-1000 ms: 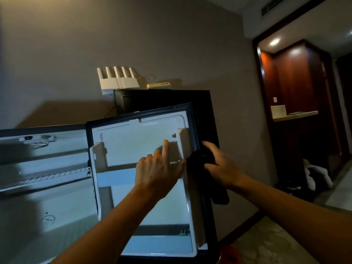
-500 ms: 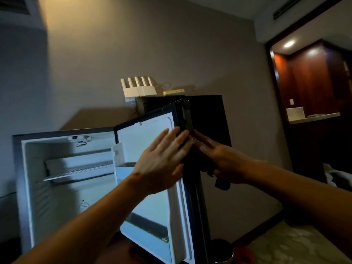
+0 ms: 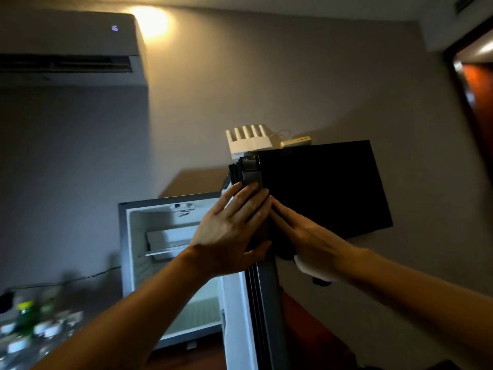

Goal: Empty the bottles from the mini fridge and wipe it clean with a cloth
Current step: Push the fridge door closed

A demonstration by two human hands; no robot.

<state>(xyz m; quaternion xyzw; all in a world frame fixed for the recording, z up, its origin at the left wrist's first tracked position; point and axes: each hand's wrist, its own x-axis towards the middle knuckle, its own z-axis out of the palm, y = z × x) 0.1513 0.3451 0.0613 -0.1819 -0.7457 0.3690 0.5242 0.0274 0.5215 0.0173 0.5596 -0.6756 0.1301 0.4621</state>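
since half a second earlier the fridge door (image 3: 262, 303) had swung further round, so that only its dark edge faced the person and the white inner lining was nearly out of sight. the left hand (image 3: 232, 231) lay on that edge with fingers straight, thumb hooked under toward the gasket side, holding nothing else. the right hand (image 3: 301, 236) pressed flat against the outer face of the door, fingers straight; a dark cloth (image 3: 285, 253) seemed to be trapped under its palm, though in the dim light i could not tell how it was held.

left of the door, the mini fridge (image 3: 170, 263) stood open, with a wire shelf (image 3: 168, 249) and no bottles visible inside. further left of the door and lower, blurred bottles (image 3: 26, 316) stood on the counter (image 3: 16, 351). behind the door's top edge sat a white router (image 3: 249, 141).

the emptying looked done, and the wiping had reached the door's edge and outer side. next, i judged, the cloth needed drawing along that face while the left hand steadied the door against swinging.
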